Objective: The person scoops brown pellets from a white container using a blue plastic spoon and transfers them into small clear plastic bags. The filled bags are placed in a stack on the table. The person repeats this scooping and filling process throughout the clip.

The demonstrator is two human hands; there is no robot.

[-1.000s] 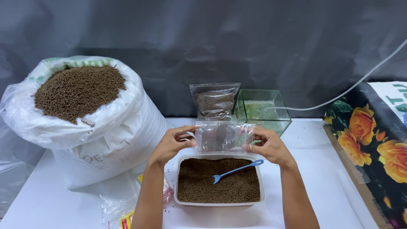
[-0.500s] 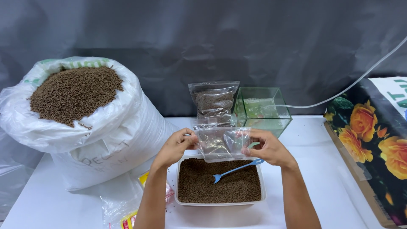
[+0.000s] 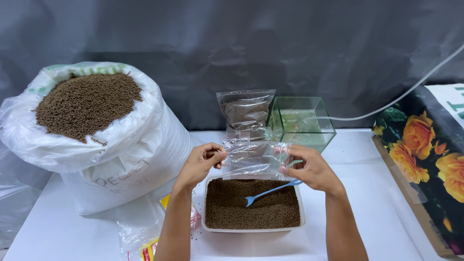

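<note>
Between both hands' grip, clear bag (image 3: 253,159)

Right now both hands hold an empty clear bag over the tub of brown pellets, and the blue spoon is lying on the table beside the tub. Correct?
Not quite. The blue spoon is not on the table; it rests inside the tub, lying on the brown pellets. The head view shows this. The rest holds: the left hand and right hand hold the empty clear bag over the tub.
</note>
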